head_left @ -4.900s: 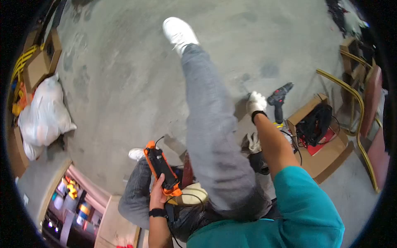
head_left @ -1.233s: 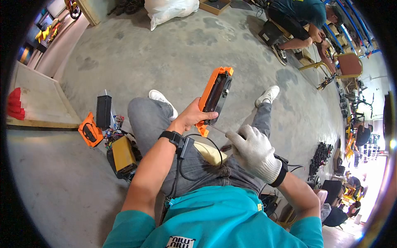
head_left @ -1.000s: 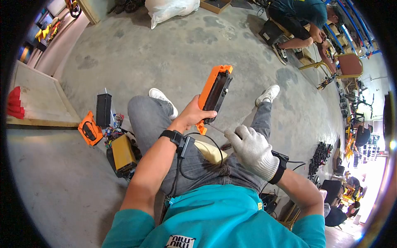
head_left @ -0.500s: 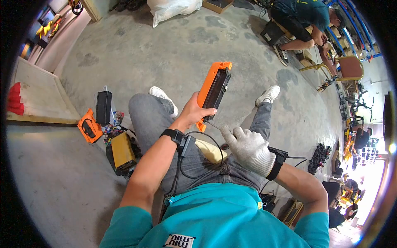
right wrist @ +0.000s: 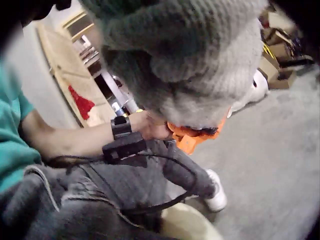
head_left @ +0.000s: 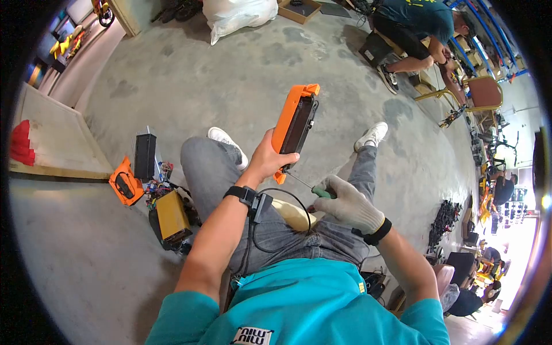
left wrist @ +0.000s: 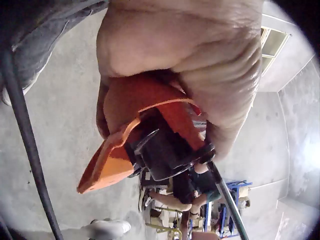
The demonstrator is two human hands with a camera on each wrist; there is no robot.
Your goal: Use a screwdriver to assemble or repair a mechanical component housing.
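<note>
My bare left hand (head_left: 265,161) grips the lower end of a long orange housing (head_left: 286,123) with a black insert, thumb across its end. In my gloved right hand (head_left: 349,204) is a screwdriver with a green handle (head_left: 323,192). Its thin shaft slants up to the black end of the housing beside my left thumb. The left wrist view shows the screwdriver shaft (left wrist: 226,197) meeting a black tab (left wrist: 202,152) at that end. In the right wrist view the glove (right wrist: 195,70) covers the screwdriver and part of the orange housing (right wrist: 187,143).
On the floor to the left lie an orange part (head_left: 125,181), a black finned block (head_left: 145,155), a gold box (head_left: 171,214) and tangled wires. A black cable (head_left: 287,192) loops from my left wrist. Another person (head_left: 417,26) bends near a chair (head_left: 484,93) at the upper right.
Earlier my right hand reached to the floor by a drill; now it holds the screwdriver at the housing. Over the last half second that hand has turned, bringing the green handle into sight.
</note>
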